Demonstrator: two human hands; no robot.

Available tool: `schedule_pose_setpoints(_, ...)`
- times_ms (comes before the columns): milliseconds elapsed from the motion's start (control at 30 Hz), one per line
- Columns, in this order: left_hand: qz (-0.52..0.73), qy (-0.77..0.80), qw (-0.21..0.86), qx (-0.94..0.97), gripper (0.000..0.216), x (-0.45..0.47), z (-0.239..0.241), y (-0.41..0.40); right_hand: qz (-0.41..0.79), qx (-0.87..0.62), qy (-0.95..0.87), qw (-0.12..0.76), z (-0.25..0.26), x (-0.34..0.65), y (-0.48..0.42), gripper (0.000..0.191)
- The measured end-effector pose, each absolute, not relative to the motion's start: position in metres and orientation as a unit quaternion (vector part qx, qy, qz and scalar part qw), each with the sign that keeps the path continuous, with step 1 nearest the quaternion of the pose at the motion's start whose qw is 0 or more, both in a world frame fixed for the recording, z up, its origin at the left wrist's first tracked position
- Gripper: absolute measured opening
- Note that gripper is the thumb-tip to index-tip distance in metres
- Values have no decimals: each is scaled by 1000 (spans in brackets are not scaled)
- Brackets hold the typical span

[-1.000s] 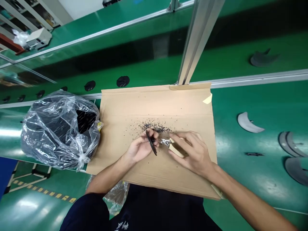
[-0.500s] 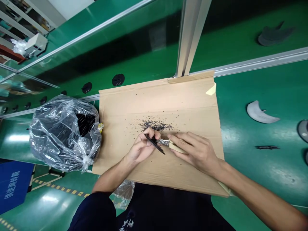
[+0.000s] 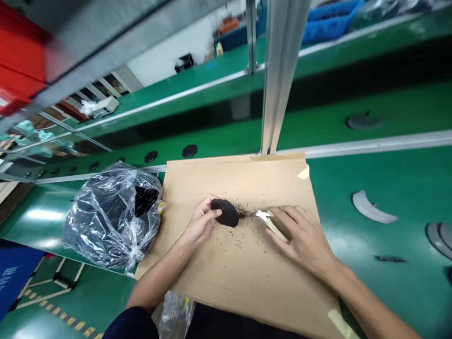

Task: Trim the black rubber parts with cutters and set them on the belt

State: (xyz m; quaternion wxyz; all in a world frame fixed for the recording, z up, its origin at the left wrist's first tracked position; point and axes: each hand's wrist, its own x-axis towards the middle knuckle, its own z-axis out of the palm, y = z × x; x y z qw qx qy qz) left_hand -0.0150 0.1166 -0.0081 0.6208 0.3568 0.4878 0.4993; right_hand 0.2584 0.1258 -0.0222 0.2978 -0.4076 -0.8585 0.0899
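My left hand [image 3: 196, 230] pinches a thin, dark, rounded plastic part [image 3: 228, 214] between thumb and fingers, its broad face turned up toward me. In my right hand [image 3: 305, 235] are nippers [image 3: 277, 229] with cream handles, their metal jaws pointing left and apart from the part. Small black scraps [image 3: 244, 213] lie heaped and scattered between the part and the nippers. Both hands are above a brown cardboard sheet [image 3: 233, 278] on the green bench.
A clear plastic bag [image 3: 106, 221] of dark parts stands left of the cardboard. Beyond it, black discs [image 3: 189, 150] lie in a row on the green belt. A metal post [image 3: 278, 94] rises behind the cardboard. To the right lies a grey crescent piece [image 3: 372, 209].
My view has tilted up. The nippers have come off the part and moved right. The part has turned from nearly edge-on to showing its broad face.
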Motion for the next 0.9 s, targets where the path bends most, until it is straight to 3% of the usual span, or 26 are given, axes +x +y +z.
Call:
schedule_pose_setpoints(133,497,533,521,445,29,-30,4,192,29,-453,-847,275,-30,281,148,30)
schedule_pose_setpoints(400,468,556,410,552,13,-23,6,336,41,-449,-869,205,-28,290,146,27)
schedule_pose_setpoints(900,292,629,178,698,33,-70,-18,331,49,-433,-870,229,-31,287,141,22)
